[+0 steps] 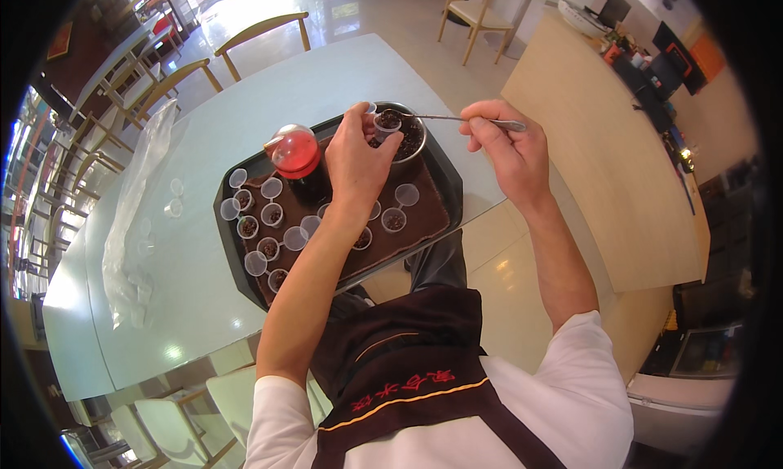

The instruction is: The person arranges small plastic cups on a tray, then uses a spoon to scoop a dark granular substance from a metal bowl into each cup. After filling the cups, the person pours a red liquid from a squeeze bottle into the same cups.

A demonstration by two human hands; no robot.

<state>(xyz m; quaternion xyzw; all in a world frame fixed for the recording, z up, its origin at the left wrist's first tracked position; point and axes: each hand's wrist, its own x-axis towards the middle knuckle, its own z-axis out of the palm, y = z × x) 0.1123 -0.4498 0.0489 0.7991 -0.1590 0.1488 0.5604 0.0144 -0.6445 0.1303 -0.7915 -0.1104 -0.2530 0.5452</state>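
My left hand (361, 157) grips a small clear plastic cup (386, 126) with dark crumbly stuff in it, above the near side of a round metal bowl (415, 152). In my right hand (511, 148) is a metal spoon (437, 118); its tip reaches the mouth of the cup. The bowl holds the same dark crumbly stuff. Beneath, a black tray (456, 194) lined with a brown cloth (422, 215) carries several lidded cups with their lids folded back, such as one cup (394, 220) with dark contents. My left forearm hides some of them.
A clear container with red liquid or a red part (296, 154) stands on the tray, left of my hand. On the pale table (202, 224) lie a long clear plastic bag (131, 224) and a few loose cups (174, 208). Chairs (263, 34) and a wooden counter (587, 132) surround me.
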